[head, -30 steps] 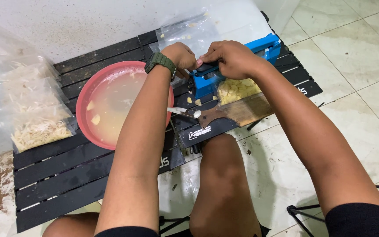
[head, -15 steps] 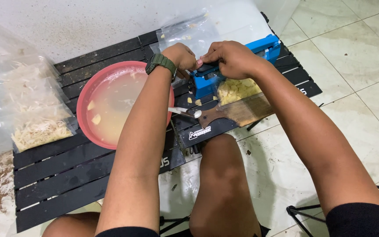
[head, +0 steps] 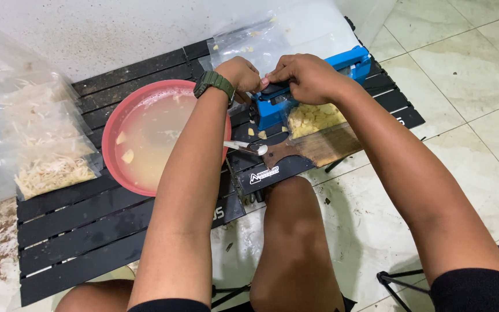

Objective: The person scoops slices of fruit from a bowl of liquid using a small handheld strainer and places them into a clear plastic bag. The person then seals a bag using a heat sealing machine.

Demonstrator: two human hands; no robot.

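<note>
Blue sealer (head: 319, 81): one, gripped by both hands, left hand (head: 241, 75) and right hand (head: 304, 75) curled shut on it. One red basin (head: 111, 144). One wooden board (head: 324, 144).

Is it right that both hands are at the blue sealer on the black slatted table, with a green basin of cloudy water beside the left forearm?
Not quite: the basin is red, not green, as the head view shows. The rest holds: the left hand and right hand are at the blue sealer on the black slatted table, and the basin of cloudy water sits beside the left forearm.
</note>
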